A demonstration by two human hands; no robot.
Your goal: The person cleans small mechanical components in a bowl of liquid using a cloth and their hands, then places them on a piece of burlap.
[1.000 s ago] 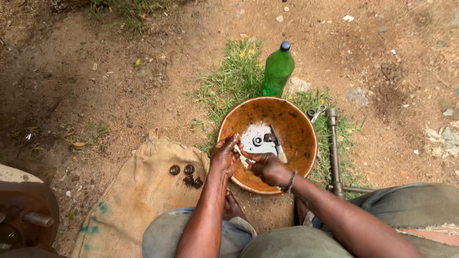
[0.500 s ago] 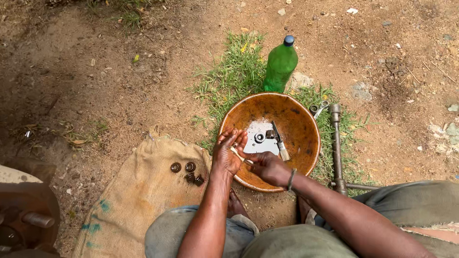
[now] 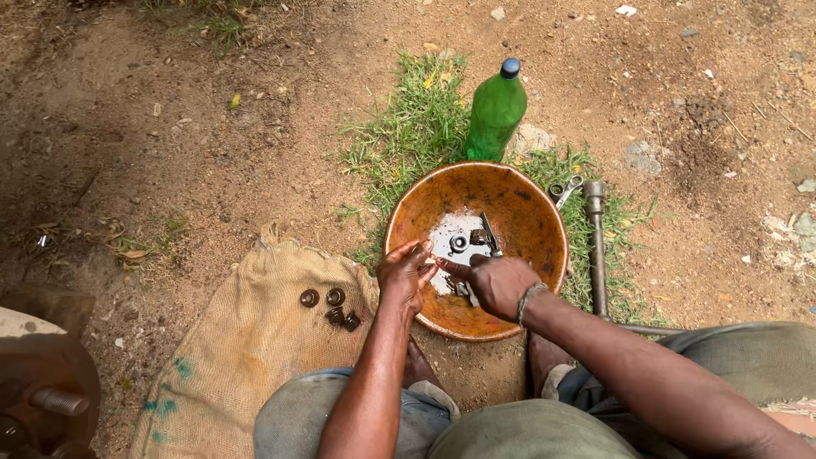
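At the centre of the frame an orange bowl (image 3: pixel 527 223) sits on dirt ground beside a patch of grass. Both hands meet over its near rim. The left hand (image 3: pixel 405 274) has its fingers curled together, and the right hand (image 3: pixel 497 283) is closed loosely; whatever they pinch between them is too small to tell. Inside the bowl lie a ring-shaped metal part (image 3: pixel 458 244) and a small brush (image 3: pixel 489 235) in a pale puddle. A green bottle (image 3: pixel 495 110) stands just above the bowl. A long socket wrench (image 3: pixel 596 246) lies right of it. Dark nuts (image 3: pixel 333 307) rest on a burlap sack (image 3: pixel 238 357) at lower left.
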